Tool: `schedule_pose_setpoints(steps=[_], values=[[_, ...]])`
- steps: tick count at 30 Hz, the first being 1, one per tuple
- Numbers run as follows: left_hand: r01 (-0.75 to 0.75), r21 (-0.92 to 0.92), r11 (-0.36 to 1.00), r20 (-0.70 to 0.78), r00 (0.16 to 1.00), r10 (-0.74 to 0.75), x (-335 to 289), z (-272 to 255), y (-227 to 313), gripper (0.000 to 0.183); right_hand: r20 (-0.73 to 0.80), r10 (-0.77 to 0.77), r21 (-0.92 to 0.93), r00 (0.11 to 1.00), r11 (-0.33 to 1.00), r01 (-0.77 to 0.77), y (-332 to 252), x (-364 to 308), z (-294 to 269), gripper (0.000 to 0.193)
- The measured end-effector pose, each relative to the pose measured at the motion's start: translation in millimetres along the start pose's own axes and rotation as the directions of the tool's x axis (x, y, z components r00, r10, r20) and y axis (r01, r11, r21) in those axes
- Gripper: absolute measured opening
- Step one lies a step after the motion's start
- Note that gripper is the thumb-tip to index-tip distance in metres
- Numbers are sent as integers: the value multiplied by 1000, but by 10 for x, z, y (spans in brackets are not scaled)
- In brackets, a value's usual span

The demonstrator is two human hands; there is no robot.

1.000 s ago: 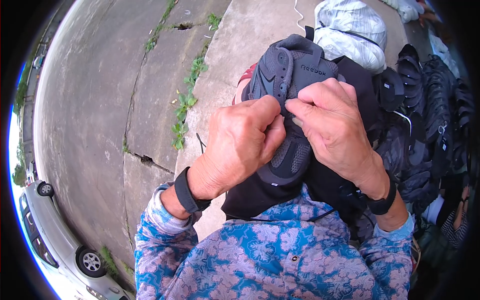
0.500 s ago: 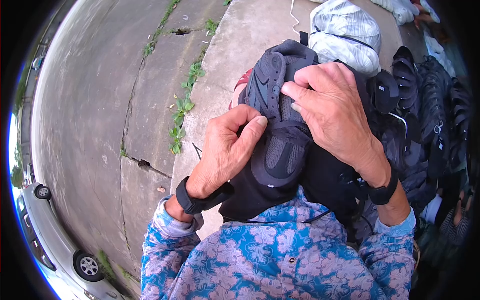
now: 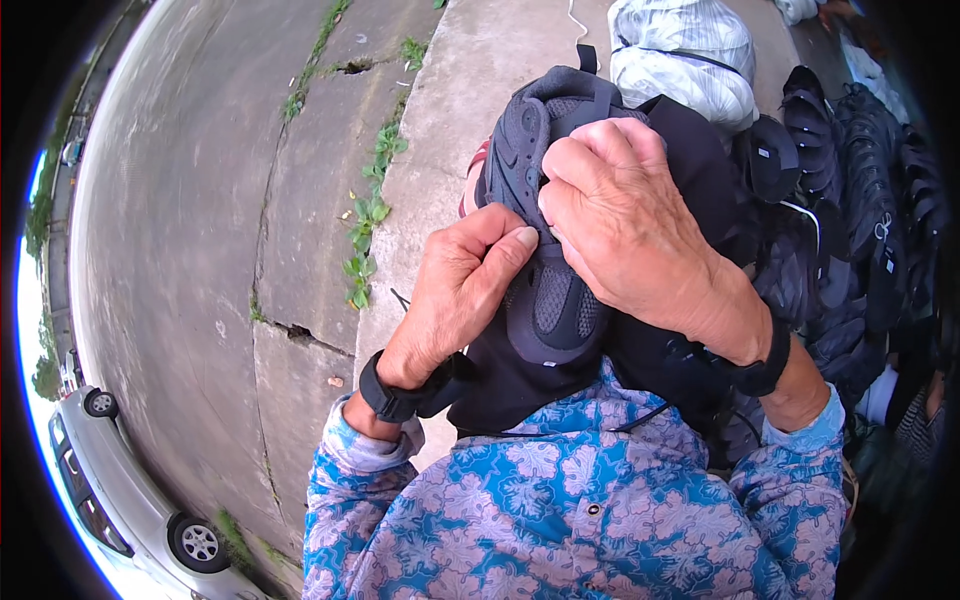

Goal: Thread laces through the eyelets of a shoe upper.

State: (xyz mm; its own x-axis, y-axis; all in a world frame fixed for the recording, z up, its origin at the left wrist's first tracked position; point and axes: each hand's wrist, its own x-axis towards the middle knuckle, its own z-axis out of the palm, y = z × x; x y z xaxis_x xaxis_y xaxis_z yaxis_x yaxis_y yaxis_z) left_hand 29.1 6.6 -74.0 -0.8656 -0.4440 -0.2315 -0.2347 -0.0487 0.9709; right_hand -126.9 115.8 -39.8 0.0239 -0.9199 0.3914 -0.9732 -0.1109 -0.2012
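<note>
Left hand (image 3: 465,265): thumb and index pinched at shoe's left eyelet edge, held bit hidden. Right hand (image 3: 635,235): fingers curled closed over tongue, grip unclear. Dark grey shoe (image 3: 521,180) on black cloth (image 3: 690,190), toe toward near edge. White bundle (image 3: 685,75) near ledge's (image 3: 500,60) right edge.

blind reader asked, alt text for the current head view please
A person's left hand and right hand bend over a dark shoe on their lap, the left pinching at its middle. Dark footwear is piled at right, a white bundle beyond; a silver car stands lower left.
</note>
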Motion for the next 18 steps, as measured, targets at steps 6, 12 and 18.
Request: schedule_pose_setpoints(steps=[6, 12, 18], values=[[-89, 115, 989, 42, 996, 84, 15, 53, 75, 19, 33, -82, -260, 996, 962, 87, 73, -90, -221, 16], [47, -125, 991, -5, 999, -48, -59, -128, 218, 19, -30, 61, -414, 998, 908, -68, 800, -347, -652, 14], [-203, -646, 736, -115, 979, 169, -92, -753, 559, 20, -64, 5, -65, 998, 998, -10, 376, -212, -375, 19]])
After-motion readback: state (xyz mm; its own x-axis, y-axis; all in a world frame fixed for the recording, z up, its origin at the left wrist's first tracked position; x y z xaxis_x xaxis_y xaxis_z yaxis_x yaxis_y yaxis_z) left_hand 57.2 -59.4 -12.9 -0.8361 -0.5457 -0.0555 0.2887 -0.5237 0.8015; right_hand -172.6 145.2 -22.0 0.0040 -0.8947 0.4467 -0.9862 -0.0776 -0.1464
